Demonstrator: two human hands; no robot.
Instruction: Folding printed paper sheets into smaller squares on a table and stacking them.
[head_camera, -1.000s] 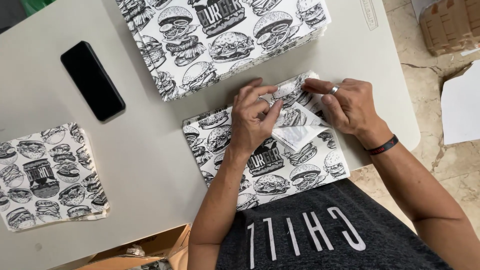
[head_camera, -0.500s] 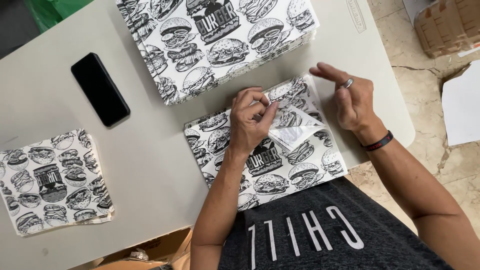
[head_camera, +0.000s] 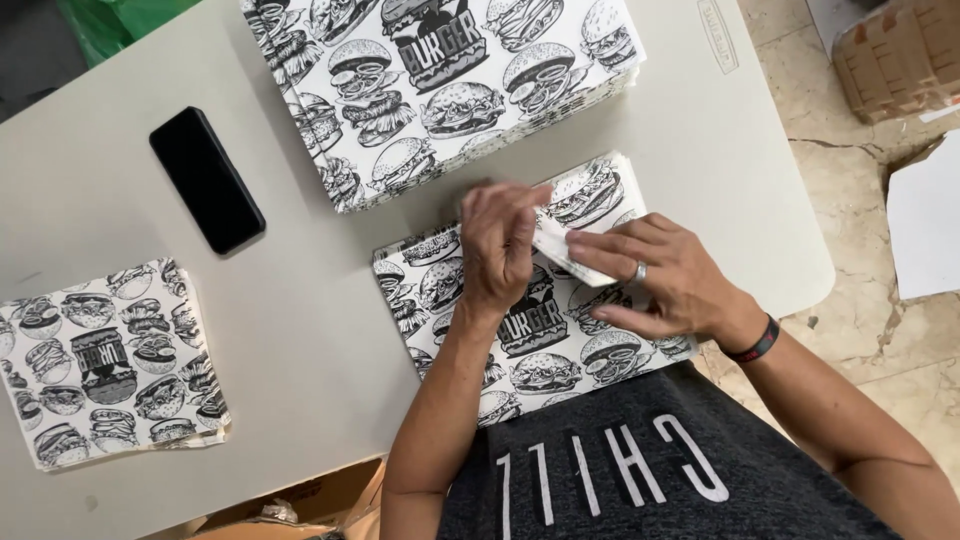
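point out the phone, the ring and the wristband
black phone (head_camera: 207, 180), head view, middle of its dark screen
ring (head_camera: 640, 271), head view, silver band on a right-hand finger
wristband (head_camera: 756, 343), head view, dark strap across the right wrist

The left hand (head_camera: 503, 245) was motion-blurred; the big paper stack (head_camera: 450, 90) at twelve o'clock ran off-frame

Single head view, looking steeply down, close above fingers of left hand (head_camera: 500, 245); table (head_camera: 330, 330) edges perhaps cropped.
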